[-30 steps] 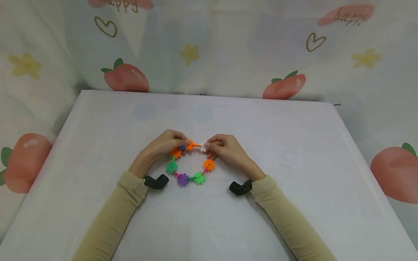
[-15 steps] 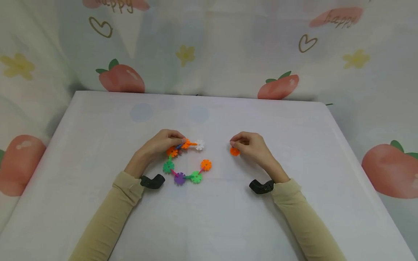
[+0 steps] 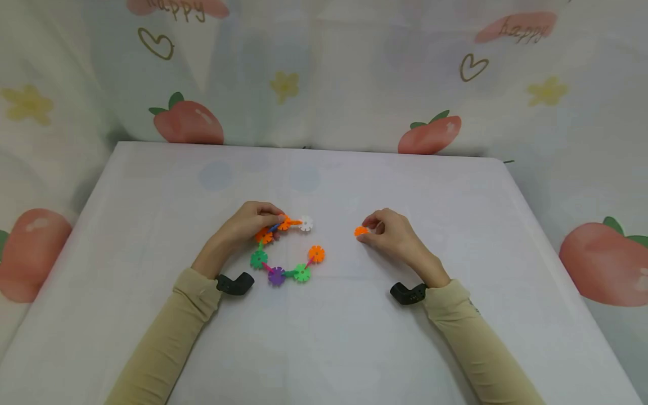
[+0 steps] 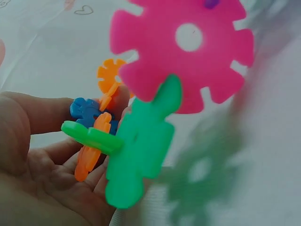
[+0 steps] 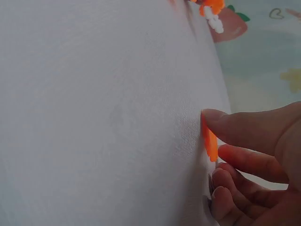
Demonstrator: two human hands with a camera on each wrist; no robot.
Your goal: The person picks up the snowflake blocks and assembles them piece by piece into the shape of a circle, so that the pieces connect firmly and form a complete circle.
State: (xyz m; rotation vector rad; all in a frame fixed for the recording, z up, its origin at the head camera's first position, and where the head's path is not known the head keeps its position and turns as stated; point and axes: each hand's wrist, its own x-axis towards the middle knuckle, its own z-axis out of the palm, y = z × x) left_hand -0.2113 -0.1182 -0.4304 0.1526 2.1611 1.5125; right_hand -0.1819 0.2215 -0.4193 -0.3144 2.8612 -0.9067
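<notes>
My left hand pinches one end section of a chain of notched interlocking discs, by an orange disc and a blue disc. From there the chain bends into an open curve. A white disc sits at its upper end, an orange disc at its lower end. Green, purple and light green discs lie between. In the left wrist view a pink disc slots into a green one. Off to the right, my right hand pinches a separate orange disc between thumb and fingers.
A white cloth-covered table spreads under both hands. Behind it hangs a curtain printed with fruit, hearts and flowers. Black wrist devices, left and right, stick out from the sleeves.
My right hand has left the white disc and moved right; an orange disc now shows in its fingers, turned more edge-on since half a second ago. My left hand keeps its hold on the chain.
</notes>
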